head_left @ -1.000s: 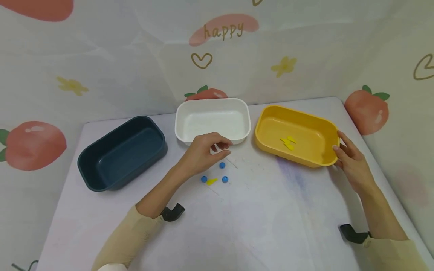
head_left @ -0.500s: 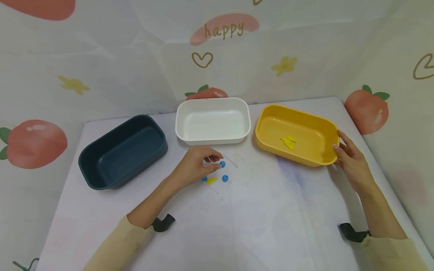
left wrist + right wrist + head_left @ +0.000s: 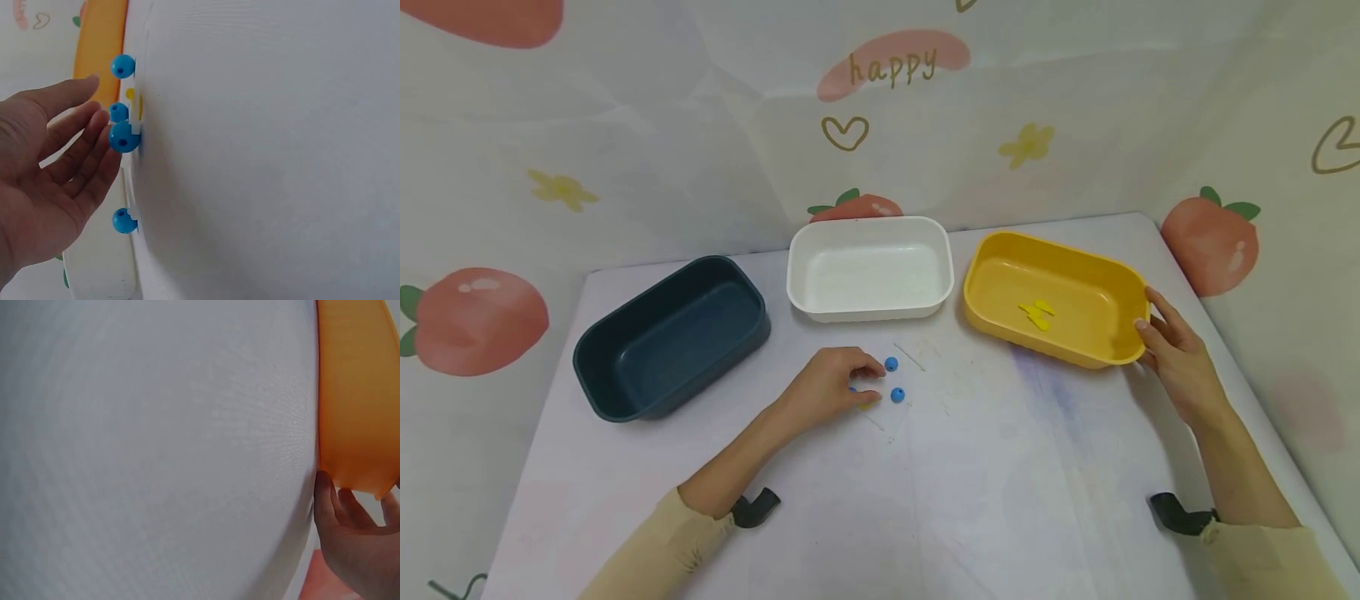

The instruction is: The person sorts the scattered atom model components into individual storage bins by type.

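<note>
Left hand (image 3: 829,387) low on the white table (image 3: 985,500), just left of centre in the head view, fingers loosely extended and apart, gripping nothing. Fingertips (image 3: 103,119) against a small cluster of blue beads (image 3: 895,381): 2 in clear sight in the head view, at (image 3: 891,364) and (image 3: 897,395), a third half hidden under the fingers. In the left wrist view, 4 blue beads visible, the nearest one (image 3: 124,137) touching the fingers. Small yellow piece (image 3: 869,404) peeking out beneath the same hand, among the beads.

Right hand (image 3: 1178,360) at the right of the head view, fingers straight and resting against the near right corner of the yellow bin (image 3: 1116,354); no curl around the rim. Same contact in the right wrist view, fingertips (image 3: 328,500) on the bin's orange-yellow wall (image 3: 359,394).

2 or 3 yellow pieces (image 3: 1036,313) on the floor of the yellow bin. White bin (image 3: 870,310) top centre, dark blue bin (image 3: 625,392) at the left, all 3 in a row behind the hands. Peach-printed backdrop (image 3: 475,321) around the table.
</note>
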Tool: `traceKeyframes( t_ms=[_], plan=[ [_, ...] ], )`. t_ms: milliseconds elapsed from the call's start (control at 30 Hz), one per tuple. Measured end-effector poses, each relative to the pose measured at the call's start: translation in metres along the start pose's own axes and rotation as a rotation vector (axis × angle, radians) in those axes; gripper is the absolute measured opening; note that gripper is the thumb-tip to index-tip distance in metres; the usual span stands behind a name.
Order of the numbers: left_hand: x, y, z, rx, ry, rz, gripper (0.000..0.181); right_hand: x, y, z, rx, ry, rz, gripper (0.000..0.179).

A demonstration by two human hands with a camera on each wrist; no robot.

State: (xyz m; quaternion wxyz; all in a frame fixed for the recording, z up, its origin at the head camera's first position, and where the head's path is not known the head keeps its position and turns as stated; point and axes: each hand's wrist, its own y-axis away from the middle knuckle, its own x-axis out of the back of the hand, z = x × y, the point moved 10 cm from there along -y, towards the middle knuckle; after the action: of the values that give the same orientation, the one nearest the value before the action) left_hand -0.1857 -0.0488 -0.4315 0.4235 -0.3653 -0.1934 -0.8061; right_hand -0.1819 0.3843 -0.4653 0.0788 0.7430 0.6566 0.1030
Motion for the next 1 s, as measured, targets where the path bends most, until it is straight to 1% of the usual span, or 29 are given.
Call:
traceKeyframes(
  t_ms=[100,233,333,433,600,767,1000],
  plan=[
    [-0.006,0.001,-0.004,0.024,-0.014,-0.015,0.029,0.0,-0.001,0.0,-0.003,0.008,-0.01,0.062],
    [-0.012,0.003,-0.009,0.056,-0.01,-0.02,0.029,0.0,-0.002,0.002,-0.008,-0.003,-0.02,0.063],
    [-0.014,0.003,-0.011,0.08,-0.007,-0.015,0.029,0.0,-0.002,0.002,-0.01,-0.01,-0.02,0.063],
    [-0.015,0.003,-0.013,0.091,-0.008,-0.012,0.029,0.001,-0.001,0.002,-0.016,0.009,-0.014,0.063],
    [-0.015,0.006,-0.014,0.095,-0.029,0.004,0.027,0.001,-0.002,0.002,-0.025,0.028,-0.008,0.063],
    [-0.014,0.006,-0.014,0.093,-0.085,0.025,0.021,0.002,-0.003,0.002,-0.025,0.022,-0.002,0.063],
    [-0.018,0.005,-0.011,0.065,-0.128,0.012,0.015,0.002,-0.003,0.005,-0.049,0.043,0.011,0.063]
  ],
)
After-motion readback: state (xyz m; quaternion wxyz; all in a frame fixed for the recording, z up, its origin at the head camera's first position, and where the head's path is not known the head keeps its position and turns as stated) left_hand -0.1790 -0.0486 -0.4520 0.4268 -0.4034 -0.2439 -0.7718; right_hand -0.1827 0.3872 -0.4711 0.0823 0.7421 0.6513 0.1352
